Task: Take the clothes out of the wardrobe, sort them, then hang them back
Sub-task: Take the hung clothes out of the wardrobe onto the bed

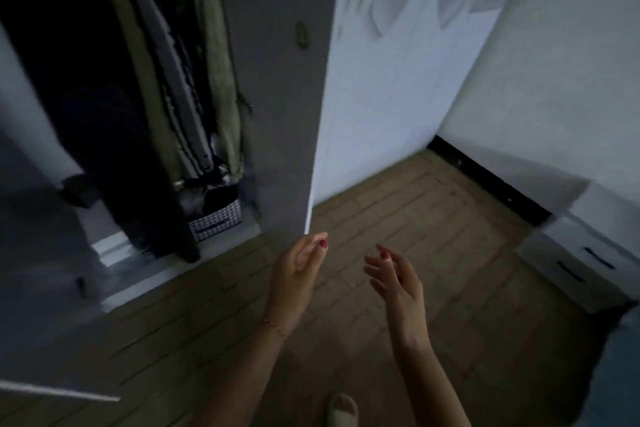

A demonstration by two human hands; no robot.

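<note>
The clothes (166,80) hang inside the open wardrobe (114,246) at the upper left: a long black garment (104,114) on the left of the row, then olive-green pieces and a grey and black striped one crowded together to its right, all reaching down close to the wardrobe floor. Beneath their hems sits a small basket (216,220) with a black and white woven pattern, dark fabric lying in it. A dark bundle (78,189) rests lower left on the wardrobe floor; what it is cannot be told.

The open wardrobe door (277,80) stands edge-on just right of the clothes, a small oval fitting on its grey inner face. Beyond it, closed white doors (398,62) bear pale heart shapes.

Both hands are raised over the wood-patterned floor (398,211), empty. The left hand (298,274) has its fingers loosely bent, fingertips right at the lower edge of the open door; whether they touch it is unclear. A thin red cord circles that wrist. The right hand (394,274) is spread loosely with fingers apart, near the left one.

At the right stands a white drawer unit (581,267) with dark handles. A foot in a pale slipper (343,409) shows at the bottom.
</note>
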